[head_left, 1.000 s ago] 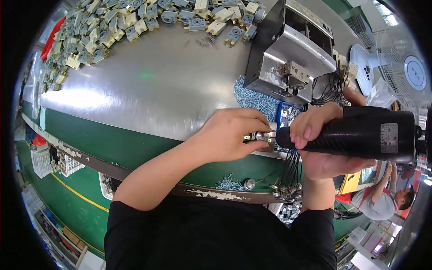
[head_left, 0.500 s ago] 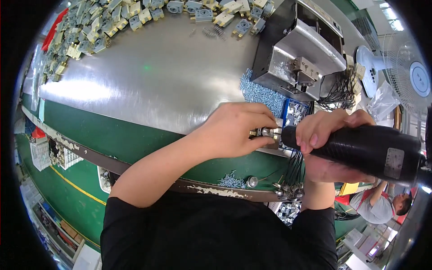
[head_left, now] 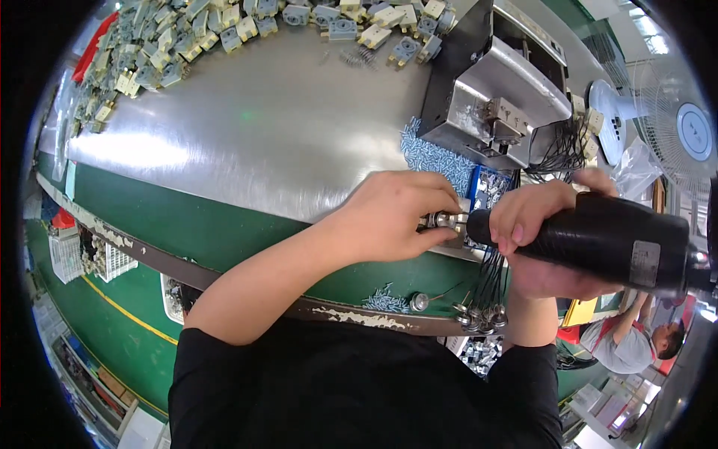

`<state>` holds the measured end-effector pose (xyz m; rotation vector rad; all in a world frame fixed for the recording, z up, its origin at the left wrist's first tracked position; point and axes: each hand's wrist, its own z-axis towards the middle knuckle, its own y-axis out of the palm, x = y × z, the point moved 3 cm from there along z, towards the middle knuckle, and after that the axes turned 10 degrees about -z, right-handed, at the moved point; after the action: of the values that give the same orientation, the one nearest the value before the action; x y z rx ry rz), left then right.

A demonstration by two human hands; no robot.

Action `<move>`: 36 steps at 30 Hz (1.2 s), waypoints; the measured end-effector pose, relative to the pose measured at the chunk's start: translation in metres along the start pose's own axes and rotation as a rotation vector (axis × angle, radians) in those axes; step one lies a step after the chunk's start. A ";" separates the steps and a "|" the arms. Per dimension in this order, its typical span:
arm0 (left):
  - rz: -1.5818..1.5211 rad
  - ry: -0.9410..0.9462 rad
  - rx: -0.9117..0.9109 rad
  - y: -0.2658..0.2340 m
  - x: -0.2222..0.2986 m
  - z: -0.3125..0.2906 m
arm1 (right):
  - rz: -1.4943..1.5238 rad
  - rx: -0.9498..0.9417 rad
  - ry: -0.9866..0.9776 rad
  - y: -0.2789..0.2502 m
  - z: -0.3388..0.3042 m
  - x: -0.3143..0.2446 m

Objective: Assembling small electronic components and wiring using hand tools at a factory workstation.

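Between the thumb and fingers of my left hand (head_left: pixel 400 217) is a small metal part (head_left: pixel 444 220), partly covered by the fingers. My right hand (head_left: pixel 542 232) is wrapped round a black electric screwdriver (head_left: pixel 598 243), which lies roughly level. Its narrow tip points left and meets the metal part, or comes very close to it. Just beyond my left hand lies a heap of small bluish screws (head_left: pixel 437 159). A blue tray (head_left: pixel 490 187) of small metal pieces stands beyond the screwdriver's tip.
Grey and cream switch-like blocks (head_left: pixel 172 45) pile up along the far left. A metal fixture (head_left: pixel 501 82) stands at the far right, near a fan (head_left: pixel 692 127). Wired round metal parts (head_left: pixel 482 318) and loose screws (head_left: pixel 387 301) lie by the near edge. A person (head_left: pixel 632 340) sits at the right.
The screwdriver's rear end has shifted slightly left and up, and my right hand's fingers have moved a little on it. My left hand stays nearly still with the metal part.
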<state>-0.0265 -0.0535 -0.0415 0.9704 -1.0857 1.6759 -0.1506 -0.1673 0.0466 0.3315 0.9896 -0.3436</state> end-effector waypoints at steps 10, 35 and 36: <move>-0.006 0.049 0.005 0.002 0.003 0.003 | -0.346 0.424 -0.050 -0.048 0.069 -0.011; -0.028 0.029 0.007 0.004 0.003 0.005 | -0.396 0.427 0.007 -0.041 0.075 0.005; -0.042 0.012 -0.004 0.004 0.002 0.005 | -0.399 0.426 0.012 -0.040 0.074 0.002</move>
<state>-0.0307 -0.0586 -0.0389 0.9734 -1.0536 1.6433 -0.1108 -0.2343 0.0774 0.5213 0.9888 -0.9225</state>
